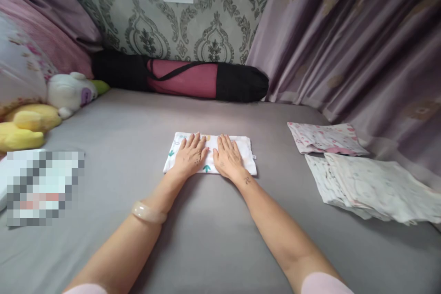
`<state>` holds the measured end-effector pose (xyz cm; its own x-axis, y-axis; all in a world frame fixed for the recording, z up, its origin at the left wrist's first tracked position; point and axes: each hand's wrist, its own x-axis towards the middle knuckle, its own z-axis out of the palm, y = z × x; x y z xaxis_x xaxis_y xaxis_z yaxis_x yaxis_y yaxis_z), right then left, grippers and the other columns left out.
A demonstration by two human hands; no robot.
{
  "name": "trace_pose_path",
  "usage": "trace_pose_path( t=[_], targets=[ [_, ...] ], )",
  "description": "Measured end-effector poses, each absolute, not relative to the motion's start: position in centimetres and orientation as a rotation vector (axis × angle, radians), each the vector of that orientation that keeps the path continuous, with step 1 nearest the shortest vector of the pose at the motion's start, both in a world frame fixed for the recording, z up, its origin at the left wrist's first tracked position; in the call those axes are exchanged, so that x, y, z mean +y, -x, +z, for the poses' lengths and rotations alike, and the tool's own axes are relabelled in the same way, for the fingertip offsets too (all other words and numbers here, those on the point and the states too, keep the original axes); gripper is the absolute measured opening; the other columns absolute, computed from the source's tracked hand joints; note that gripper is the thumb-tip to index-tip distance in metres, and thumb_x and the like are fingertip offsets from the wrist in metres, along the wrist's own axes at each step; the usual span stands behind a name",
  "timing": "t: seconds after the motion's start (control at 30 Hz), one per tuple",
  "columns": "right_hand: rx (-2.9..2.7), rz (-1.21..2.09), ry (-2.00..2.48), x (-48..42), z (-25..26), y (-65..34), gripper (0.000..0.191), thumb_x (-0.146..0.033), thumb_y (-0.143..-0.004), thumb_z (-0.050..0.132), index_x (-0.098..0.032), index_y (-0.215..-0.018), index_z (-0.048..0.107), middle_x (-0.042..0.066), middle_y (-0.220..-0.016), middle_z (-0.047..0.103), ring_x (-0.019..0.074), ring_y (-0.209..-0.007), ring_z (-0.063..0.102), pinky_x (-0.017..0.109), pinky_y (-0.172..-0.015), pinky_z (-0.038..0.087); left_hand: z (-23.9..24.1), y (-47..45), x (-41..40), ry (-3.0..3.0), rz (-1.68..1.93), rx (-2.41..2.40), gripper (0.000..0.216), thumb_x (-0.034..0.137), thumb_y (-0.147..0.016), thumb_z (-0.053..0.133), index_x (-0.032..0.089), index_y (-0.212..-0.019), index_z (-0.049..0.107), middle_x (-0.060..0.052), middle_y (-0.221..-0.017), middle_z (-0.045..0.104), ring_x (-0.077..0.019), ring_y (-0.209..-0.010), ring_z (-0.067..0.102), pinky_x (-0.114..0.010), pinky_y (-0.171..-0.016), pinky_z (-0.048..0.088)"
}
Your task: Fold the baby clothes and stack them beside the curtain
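Observation:
A white cloth (244,150) with small green and yellow prints lies folded into a flat rectangle on the grey bed sheet (206,243). My left hand (191,155) rests palm down on its left half, fingers stretched out. On the right half, my right hand (228,156) is also laid flat with straight fingers. Both palms touch the cloth, and neither hand grips it. A pale bangle (149,212) circles my left forearm. Part of the printed pattern is hidden under the hands.
At right lie a pink-patterned folded cloth (325,138) and a stack of pale folded cloths (382,186). A black and red long bag (186,78) lies along the wall. Plush toys (67,93) and a blurred-out packet (44,188) are at left. Curtains (344,32) hang at right.

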<state>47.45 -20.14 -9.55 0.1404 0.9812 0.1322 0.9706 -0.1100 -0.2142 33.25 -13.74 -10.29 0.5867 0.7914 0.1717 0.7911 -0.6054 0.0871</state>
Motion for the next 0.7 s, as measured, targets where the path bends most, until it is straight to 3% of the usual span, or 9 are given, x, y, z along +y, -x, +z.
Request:
trace_pose_path(
  t=[0.13,0.3,0.5,0.7],
  targets=[
    [-1.923,0.112,2.183,-20.2,-9.5,-47.6,0.060,-0.031,-0.101,0.029,-0.001,-0.152,0.033,0.017,-0.160,0.029,0.0262,-0.150,0.021,0.043,-0.122,0.014,-10.3,-33.3,-13.7,-2.761,0.228,1.391,0.056,0.040,-0.102,0.029,0.014,-0.150,0.041,-0.014,-0.157,0.037,-0.0322,-0.146,0.033,-0.052,-0.117,0.028],
    [-1.754,-0.019,2.276,-20.3,-9.3,-49.1,0.060,-0.032,-0.101,0.027,-0.001,-0.153,0.030,0.017,-0.162,0.023,0.0264,-0.151,0.018,0.044,-0.122,0.011,-10.0,-32.8,-13.2,-2.701,0.426,1.617,0.059,0.038,-0.102,0.024,0.006,-0.148,0.042,-0.018,-0.156,0.037,-0.0308,-0.148,0.028,-0.050,-0.121,0.021],
    [-1.702,0.054,2.374,-20.4,-10.4,-50.0,0.061,-0.032,-0.101,0.028,0.000,-0.152,0.030,0.018,-0.160,0.028,0.0284,-0.150,0.020,0.044,-0.122,0.012,-10.4,-32.0,-12.3,-2.565,0.221,1.661,0.064,0.042,-0.101,0.027,-0.001,-0.147,0.041,-0.021,-0.154,0.038,-0.0331,-0.147,0.029,-0.047,-0.119,0.027],
    [-1.575,0.034,2.420,-20.4,-9.5,-51.3,0.063,-0.034,-0.101,0.023,0.002,-0.153,0.028,0.020,-0.161,0.022,0.0290,-0.151,0.016,0.046,-0.121,0.012,-9.8,-31.7,-12.4,-2.539,0.538,1.749,0.065,0.042,-0.101,0.021,0.001,-0.149,0.038,-0.021,-0.157,0.033,-0.0318,-0.149,0.024,-0.049,-0.121,0.021]
  ],
)
